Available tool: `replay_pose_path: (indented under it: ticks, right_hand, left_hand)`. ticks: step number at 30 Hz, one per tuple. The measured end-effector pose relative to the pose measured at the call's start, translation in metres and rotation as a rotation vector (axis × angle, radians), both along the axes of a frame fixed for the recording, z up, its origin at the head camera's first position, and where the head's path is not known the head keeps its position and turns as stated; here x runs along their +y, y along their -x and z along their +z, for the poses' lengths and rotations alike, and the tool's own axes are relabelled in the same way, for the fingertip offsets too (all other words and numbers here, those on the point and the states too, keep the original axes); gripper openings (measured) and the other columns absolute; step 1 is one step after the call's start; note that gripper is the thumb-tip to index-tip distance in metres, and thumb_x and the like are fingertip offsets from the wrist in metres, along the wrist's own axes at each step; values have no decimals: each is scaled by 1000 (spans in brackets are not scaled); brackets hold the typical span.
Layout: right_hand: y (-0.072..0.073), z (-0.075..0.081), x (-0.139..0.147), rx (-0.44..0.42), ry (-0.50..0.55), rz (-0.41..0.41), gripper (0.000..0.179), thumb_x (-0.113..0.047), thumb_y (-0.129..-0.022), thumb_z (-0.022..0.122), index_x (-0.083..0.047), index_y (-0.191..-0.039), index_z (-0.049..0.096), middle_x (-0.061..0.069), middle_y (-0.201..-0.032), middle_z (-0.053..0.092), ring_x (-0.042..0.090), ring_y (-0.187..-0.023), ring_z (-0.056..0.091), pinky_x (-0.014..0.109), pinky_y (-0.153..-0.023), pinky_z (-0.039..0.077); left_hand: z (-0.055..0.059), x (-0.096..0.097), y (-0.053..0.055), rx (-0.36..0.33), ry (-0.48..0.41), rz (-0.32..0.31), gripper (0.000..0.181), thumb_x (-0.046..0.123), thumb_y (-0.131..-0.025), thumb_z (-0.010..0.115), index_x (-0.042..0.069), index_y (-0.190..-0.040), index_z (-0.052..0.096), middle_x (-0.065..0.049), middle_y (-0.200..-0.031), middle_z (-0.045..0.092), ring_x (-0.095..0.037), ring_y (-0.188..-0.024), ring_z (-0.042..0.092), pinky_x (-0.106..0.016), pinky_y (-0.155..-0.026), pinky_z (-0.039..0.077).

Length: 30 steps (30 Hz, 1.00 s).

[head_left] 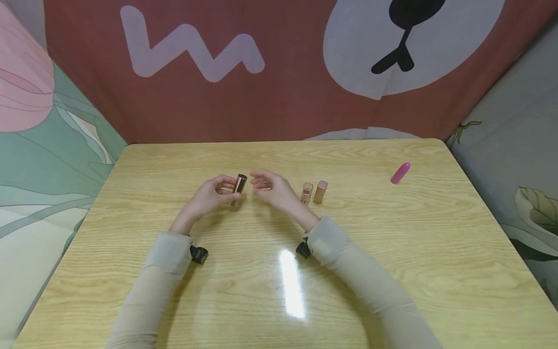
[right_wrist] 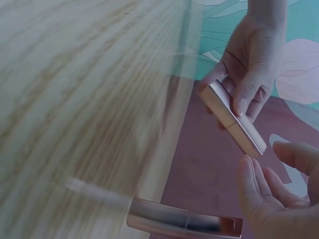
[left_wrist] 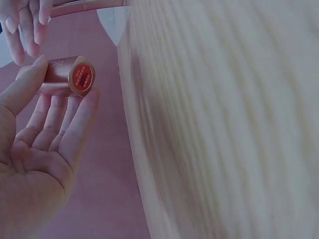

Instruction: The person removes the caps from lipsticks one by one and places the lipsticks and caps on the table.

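Tubes counted: 4, of which 1 is held and 3 are set on the wood-grain table (head_left: 218,300). Hands in view: 2.

The glossy brown tube (head_left: 240,182) is gripped by the left hand (head_left: 211,198), pinched between thumb and fingers at about 2 o'clock from the palm. It is held tilted; 1 red label (left_wrist: 82,78) is seen on its end in the left wrist view, and 1 seam line is seen across its body in the right wrist view.

Nothing is held by the right hand (head_left: 276,191); its fingers are loosely bent and pointed toward 9 o'clock, the fingertips just beside the held tube. A narrow gap is seen there in the head view.

At about 3 o'clock from the right hand, 2 tubes are stood upright near each other: 1 pinkish tube (head_left: 307,193) and, at its 3 o'clock, 1 gold tube (head_left: 320,194) with a pale pink top. The bright pink tube (head_left: 400,173) is placed well apart, between 2 and 3 o'clock from this pair; whether it is upright or lying cannot be told.

Black devices, 2 (head_left: 199,254), are worn at the wrists, 1 per sleeve. A red-brown backdrop (head_left: 287,111) is hung at 12 o'clock, behind the table.
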State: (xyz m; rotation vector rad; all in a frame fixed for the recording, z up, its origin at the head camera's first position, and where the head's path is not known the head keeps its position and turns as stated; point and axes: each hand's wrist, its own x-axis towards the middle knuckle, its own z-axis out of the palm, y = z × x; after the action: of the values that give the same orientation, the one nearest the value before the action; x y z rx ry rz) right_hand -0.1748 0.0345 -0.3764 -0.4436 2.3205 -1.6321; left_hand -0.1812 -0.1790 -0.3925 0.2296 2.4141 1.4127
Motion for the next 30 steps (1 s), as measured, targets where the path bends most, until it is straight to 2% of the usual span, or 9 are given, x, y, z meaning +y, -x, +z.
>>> replay_pose_path:
  ticks: [11, 22, 30]
  right_hand:
    - [-2, -4, -1, -56, 31, -38, 44, -7, -92, 61, -3, -134, 49, 18, -127, 59, 32, -117, 59, 35, -95, 53]
    - [-1, -2, 0, -55, 67, -84, 40, -11, -93, 62, 0, -130, 53, 20, -126, 60, 34, -112, 62, 36, -92, 55]
    - [-2, -2, 1, -89, 87, -131, 38, -15, -94, 61, 1, -128, 54, 19, -124, 61, 34, -109, 63, 40, -92, 54]
  left_hand:
    - [3, 7, -1, 1, -44, -64, 45, 13, -88, 69, 1, -128, 52, -20, -129, 57, -35, -117, 59, -39, -93, 54]
    - [10, 19, -3, 4, -74, -93, 45, 16, -88, 69, 4, -128, 54, -17, -129, 59, -32, -116, 61, -39, -92, 54]
    - [11, 23, -4, -53, -93, -75, 44, 23, -88, 70, 7, -125, 55, -14, -127, 60, -29, -116, 60, -39, -93, 54]
